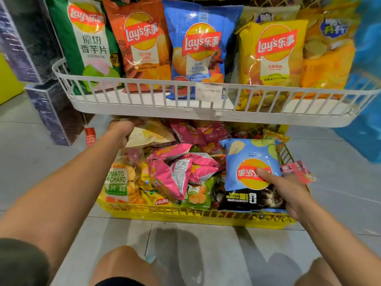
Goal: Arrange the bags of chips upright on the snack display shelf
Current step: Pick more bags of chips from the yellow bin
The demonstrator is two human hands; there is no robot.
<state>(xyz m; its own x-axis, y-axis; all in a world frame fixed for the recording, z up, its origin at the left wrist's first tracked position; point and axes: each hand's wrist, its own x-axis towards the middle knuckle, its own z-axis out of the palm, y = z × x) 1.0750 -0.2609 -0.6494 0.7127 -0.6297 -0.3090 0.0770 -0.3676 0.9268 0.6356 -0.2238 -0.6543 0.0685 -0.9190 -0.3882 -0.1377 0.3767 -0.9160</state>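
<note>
A white wire-fronted upper display shelf carries five bags standing upright in a row: a green Lay's bag printed 原切香芋片, an orange-red Lay's bag, a blue Lay's bag, a yellow Lay's bag, and at the far right an orange-yellow bag whose blue logo is too blurred to read. A small paper price tag hangs on the shelf's front rail; its print is illegible.

Below sits a yellow plastic-mesh lower basket heaped with loose bags lying flat or crumpled, among them crumpled pink foil bags and a clear bag labelled "TOMATO ORCHARD".

The right hand grips a light-blue Lay's bag with cucumber slices and a black band, thumb pressed over the logo; the bag lies upside down at the basket's right end. The left hand reaches under the upper shelf, fingers curled around the edge of a cream-coloured bag at the back left of the basket.
</note>
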